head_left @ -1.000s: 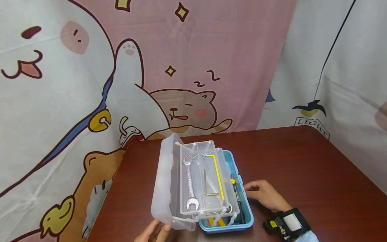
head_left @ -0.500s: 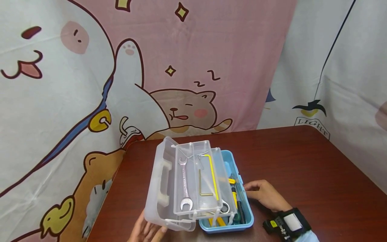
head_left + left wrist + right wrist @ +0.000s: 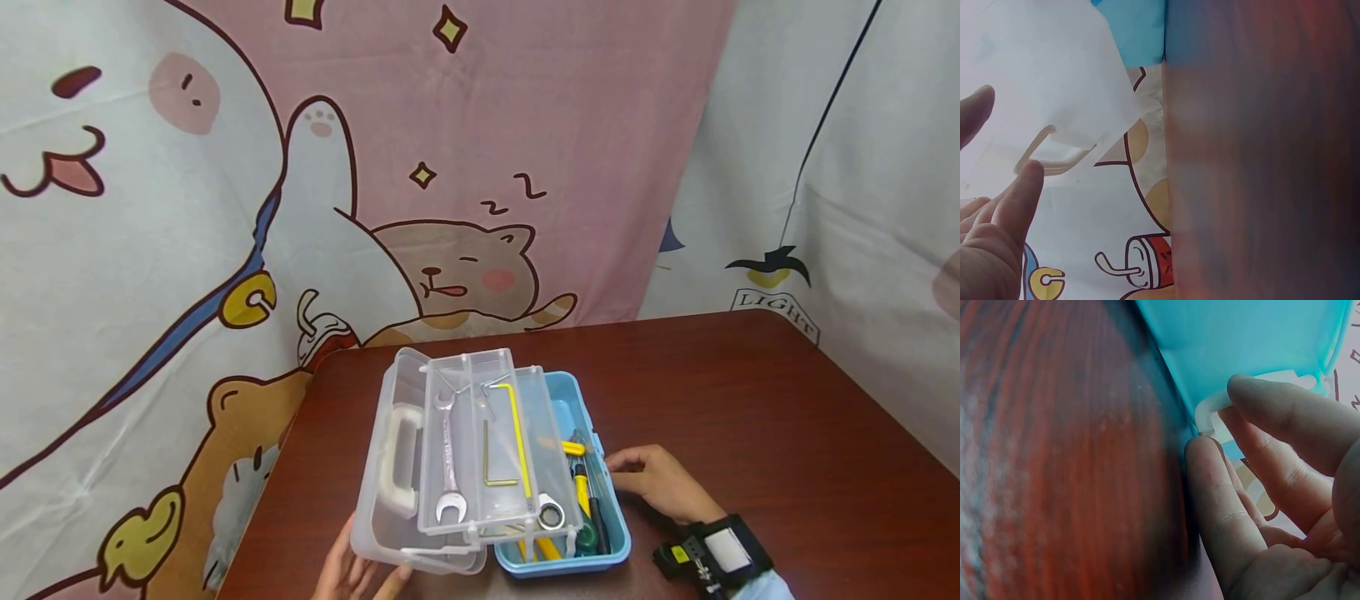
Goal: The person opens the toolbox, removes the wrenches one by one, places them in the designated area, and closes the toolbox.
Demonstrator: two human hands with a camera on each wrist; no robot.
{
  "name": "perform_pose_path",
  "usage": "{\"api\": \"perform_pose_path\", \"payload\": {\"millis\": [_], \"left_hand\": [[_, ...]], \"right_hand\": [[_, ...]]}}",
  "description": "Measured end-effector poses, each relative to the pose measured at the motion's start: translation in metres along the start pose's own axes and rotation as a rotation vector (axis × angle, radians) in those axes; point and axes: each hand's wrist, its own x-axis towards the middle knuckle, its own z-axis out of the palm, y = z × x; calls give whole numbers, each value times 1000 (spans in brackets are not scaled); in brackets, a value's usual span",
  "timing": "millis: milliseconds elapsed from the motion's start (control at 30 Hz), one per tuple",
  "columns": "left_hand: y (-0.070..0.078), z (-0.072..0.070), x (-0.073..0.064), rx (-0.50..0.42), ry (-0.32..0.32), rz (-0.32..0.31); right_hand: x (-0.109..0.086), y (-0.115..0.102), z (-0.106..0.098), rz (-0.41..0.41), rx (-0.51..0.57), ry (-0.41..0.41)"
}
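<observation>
Open toolbox [image 3: 562,571] on a brown table [image 3: 750,400], its blue base to the right and its clear lid [image 3: 371,508], with white handle [image 3: 390,477], opened out to the left. Between them spreads a clear upper tray [image 3: 468,433] bearing a wrench [image 3: 448,458], a yellow hex key [image 3: 519,437] and a brass hex key [image 3: 486,458]. In the base lie several tools, among them a yellow-and-black screwdriver [image 3: 582,487]. The left hand [image 3: 347,567] lies at the lid's near left corner, fingers extended, thumb spread, grasping nothing. The right hand [image 3: 662,486] is at the base's right side, fingers loosely bent, fingertips parted beside a white latch [image 3: 1210,406]; contact there cannot be told. A black wrist camera [image 3: 723,552] sits above a pale blue sleeve [image 3: 763,587]. Behind: a cartoon-printed cloth [image 3: 607,125].
</observation>
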Motion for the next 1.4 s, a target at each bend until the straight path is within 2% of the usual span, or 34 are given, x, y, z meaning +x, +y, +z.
{"api": "perform_pose_path", "payload": {"millis": [200,433,633,800,900,967,1033,1067,1133,1267,1333,1400], "left_hand": [[7,4,-3,24,105,-63],[5,-1,-1,125,112,-73],[-2,-6,2,186,64,-27],[-4,-13,7,262,-4,-69],[-4,-21,14,250,-131,-114],[-5,-25,18,195,-242,-157],[-5,-30,22,97,-368,-181],[-5,-30,22,75,-388,-209],[-4,-31,21,89,-366,-241],[-2,-29,15,236,-249,-312],[-4,-29,15,252,-251,-321],[-6,-30,16,249,-279,-329]], "right_hand": [[0,0,0,4,2,0],[1,1,0,16,3,3],[2,1,0,27,-14,5],[1,1,-1,31,-22,3],[1,1,-1,34,-17,3],[1,1,-1,33,-13,0],[1,1,-1,28,-6,-6],[1,1,-1,22,-2,-10],[1,1,-2,11,4,-16],[0,1,-2,-6,5,-20],[0,2,-2,-4,-1,-17],[0,1,-1,0,-2,-15]]}}
